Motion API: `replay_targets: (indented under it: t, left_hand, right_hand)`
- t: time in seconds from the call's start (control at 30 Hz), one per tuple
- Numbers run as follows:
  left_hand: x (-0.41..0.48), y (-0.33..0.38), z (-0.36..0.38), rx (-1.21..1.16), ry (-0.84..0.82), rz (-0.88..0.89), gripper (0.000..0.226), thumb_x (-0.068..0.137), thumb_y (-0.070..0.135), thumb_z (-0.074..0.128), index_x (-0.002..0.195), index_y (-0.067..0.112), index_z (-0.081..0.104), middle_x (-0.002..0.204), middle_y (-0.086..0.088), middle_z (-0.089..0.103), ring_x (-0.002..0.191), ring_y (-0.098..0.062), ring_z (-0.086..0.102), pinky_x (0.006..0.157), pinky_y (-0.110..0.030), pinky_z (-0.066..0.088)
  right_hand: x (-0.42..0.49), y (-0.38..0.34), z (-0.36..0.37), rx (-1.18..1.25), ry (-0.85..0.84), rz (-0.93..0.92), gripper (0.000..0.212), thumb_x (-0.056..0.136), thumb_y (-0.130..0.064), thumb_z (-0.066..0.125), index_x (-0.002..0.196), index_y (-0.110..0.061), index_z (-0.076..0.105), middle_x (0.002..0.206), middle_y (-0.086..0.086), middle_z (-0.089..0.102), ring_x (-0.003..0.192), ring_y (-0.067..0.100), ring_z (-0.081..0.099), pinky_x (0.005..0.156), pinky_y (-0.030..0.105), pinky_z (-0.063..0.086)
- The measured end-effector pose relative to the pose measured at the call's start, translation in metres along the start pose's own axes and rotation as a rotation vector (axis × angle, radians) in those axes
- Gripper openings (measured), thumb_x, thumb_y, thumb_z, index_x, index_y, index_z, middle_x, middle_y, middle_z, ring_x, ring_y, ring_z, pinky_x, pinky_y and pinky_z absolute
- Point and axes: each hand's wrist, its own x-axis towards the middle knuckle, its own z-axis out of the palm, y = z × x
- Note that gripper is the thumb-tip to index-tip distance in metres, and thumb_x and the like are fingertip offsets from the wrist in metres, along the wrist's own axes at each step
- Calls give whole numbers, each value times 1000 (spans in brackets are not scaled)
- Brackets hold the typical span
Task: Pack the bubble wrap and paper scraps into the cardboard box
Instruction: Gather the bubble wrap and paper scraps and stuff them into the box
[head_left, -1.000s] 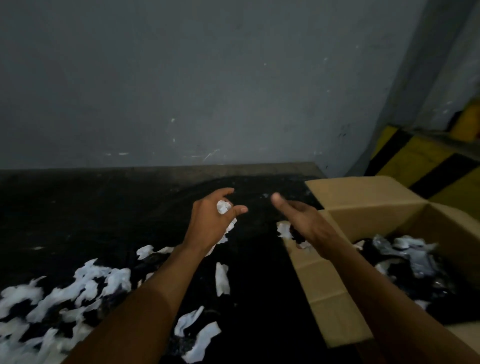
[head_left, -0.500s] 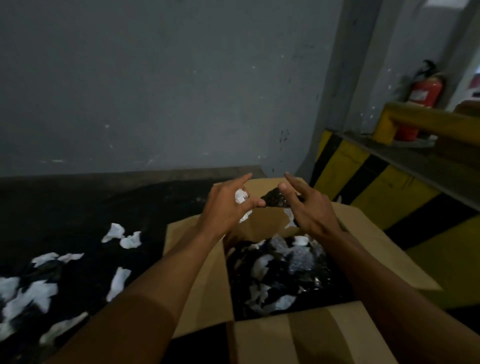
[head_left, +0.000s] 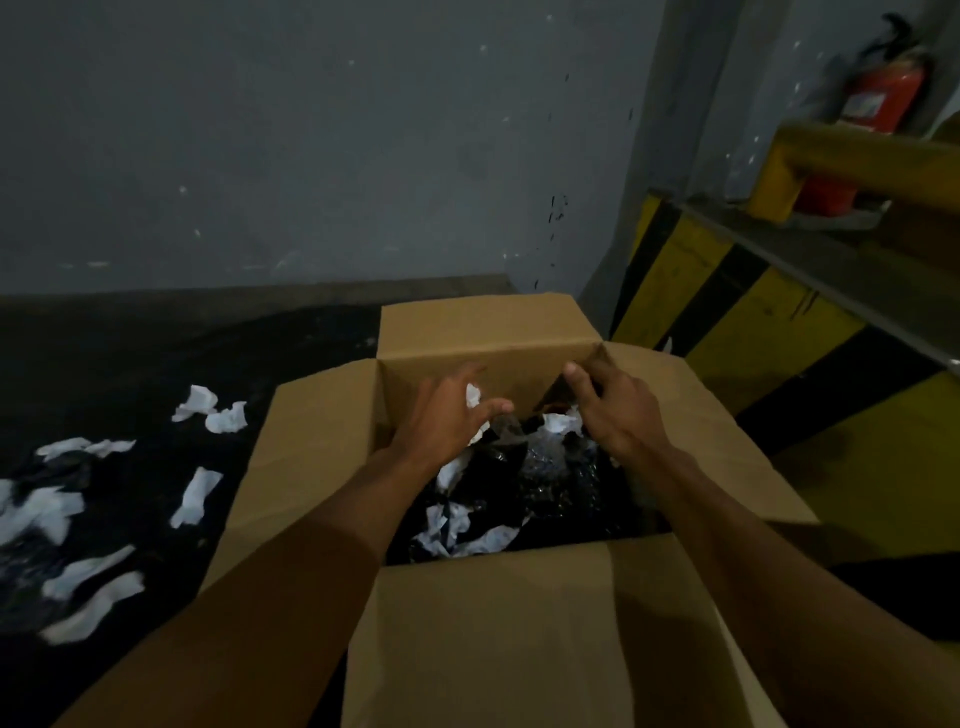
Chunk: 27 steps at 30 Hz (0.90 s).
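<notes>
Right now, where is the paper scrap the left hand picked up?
In the head view, the paper scrap sits pinched in the left hand, over the far left of the open cardboard box, just left of the right hand.

No legible text; fire extinguisher (head_left: 878, 111) label too blurred.

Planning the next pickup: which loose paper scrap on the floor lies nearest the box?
The upright strip just left of the cardboard box's left flap; other scraps lie farther left.

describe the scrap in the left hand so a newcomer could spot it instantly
Find the open cardboard box at centre; both hands are over its opening. The white paper scrap sits pinched in the left hand. Unlike the other scraps, it is held rather than lying loose.
</notes>
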Motion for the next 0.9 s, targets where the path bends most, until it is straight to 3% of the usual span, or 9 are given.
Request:
replay_targets:
  t: [0.07,0.2,0.3,0.4,0.47,0.6,0.73,0.83,0.9]
  left_hand:
    - [-2,-8,6,57,-3,-51,58,86,49,64,134,20,51,124,-10,63,114,-30,56,88,-33,44]
    - [-1,-19,10,109,-14,-85,45,94,34,57,133,15,45,127,-13,57,116,-32,53,92,-37,44]
    - [5,-19,12,211,5,-69,49,94,46,49,133,16,41,135,-10,48,125,-30,43,102,-46,37]
    - [11,-16,11,295,-20,-124,54,92,55,40,138,26,38,149,-6,25,138,-30,22,112,-53,22]
    - [16,-18,10,299,-56,-134,49,94,49,38,139,28,37,152,-3,16,140,-30,18,113,-54,20]
    - [20,-22,8,211,-46,-38,52,94,16,52,143,24,36,150,-6,33,126,-30,46,102,-46,41]
    - [19,-21,4,176,-27,-51,48,96,13,47,143,19,37,129,-9,59,108,-29,60,92,-42,49]
    - [18,-25,1,178,-31,-48,65,85,-7,45,144,20,36,132,-11,57,108,-27,59,93,-36,48]
    - [17,-29,0,177,-27,-31,77,81,-14,49,146,24,33,148,-10,40,125,-24,48,101,-24,37]
  right_hand:
    - [3,5,13,-43,-7,-29,40,100,-45,35,99,-20,66,95,13,67,93,33,58,78,35,39]
    - [12,17,31,-184,-103,9,33,96,-46,39,111,-31,64,114,9,55,112,32,44,98,45,35]
    - [15,14,31,-217,-138,13,38,97,-50,37,115,-31,64,123,7,49,116,34,39,102,48,33]
    - [21,6,27,-183,-137,6,34,99,-33,39,123,-23,60,133,10,49,122,36,40,107,50,30]
    - [25,5,25,-111,-176,-30,41,92,-13,47,133,-19,50,138,15,47,123,37,42,104,46,36]
    - [28,1,21,-7,-173,-36,54,86,-1,56,137,-16,44,141,14,42,119,34,48,96,43,44]
    - [29,-5,22,28,-73,-12,30,94,-12,47,123,-13,56,103,17,67,92,34,62,77,38,49]
    - [26,-8,19,11,-46,-21,35,85,-4,51,117,-15,59,102,14,67,96,35,62,85,44,49]
    - [24,-10,17,8,-55,-39,47,74,4,57,116,-16,56,106,12,62,103,33,58,90,49,46]
